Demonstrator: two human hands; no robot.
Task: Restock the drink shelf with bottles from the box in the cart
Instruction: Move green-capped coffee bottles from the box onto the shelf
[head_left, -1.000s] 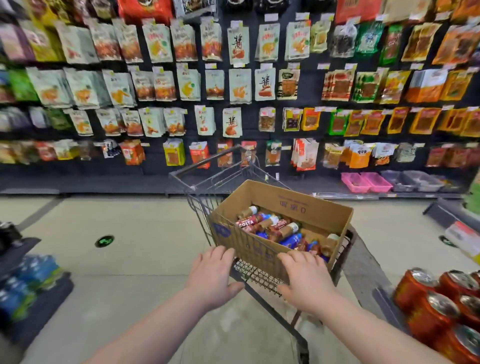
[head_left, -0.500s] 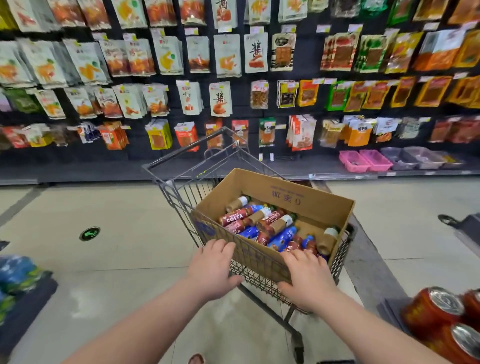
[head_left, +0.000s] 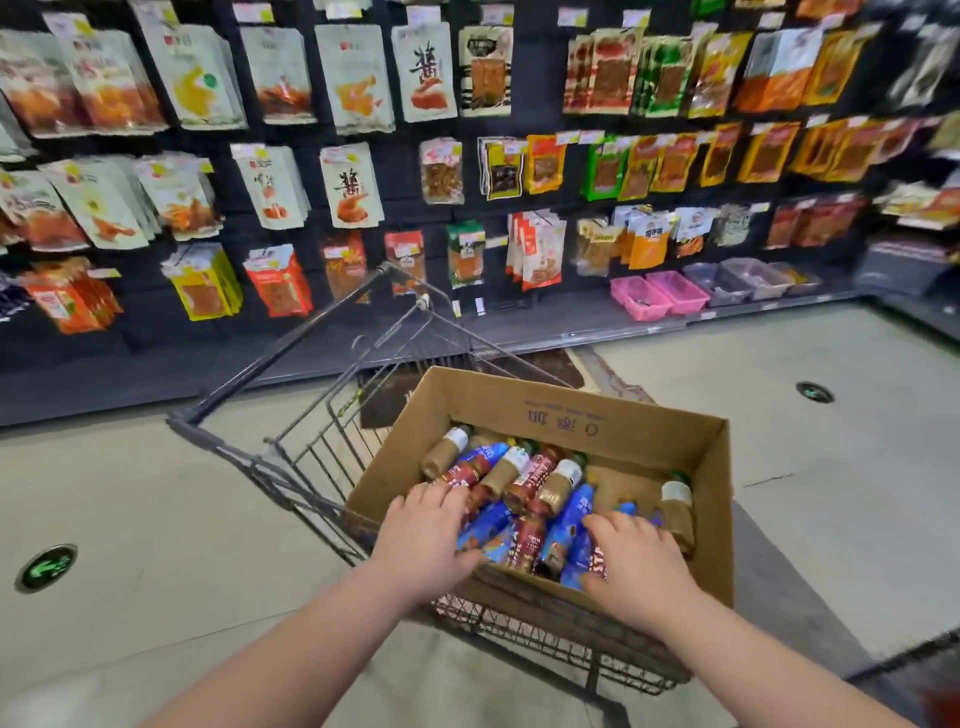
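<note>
The cardboard box (head_left: 571, 415) sits in the wire cart (head_left: 545, 639). The bottles (head_left: 540, 483) lie on their sides inside the box, heaped across its floor. The left hand (head_left: 421, 540) lies over the bottles at the box's near-left corner, its grip apart, fingers spread and clamped on nothing. The right hand (head_left: 641, 566) rests on bottles by the box's near wall, its grip likewise apart. Snack packets (head_left: 358, 78) hang beyond the box.
</note>
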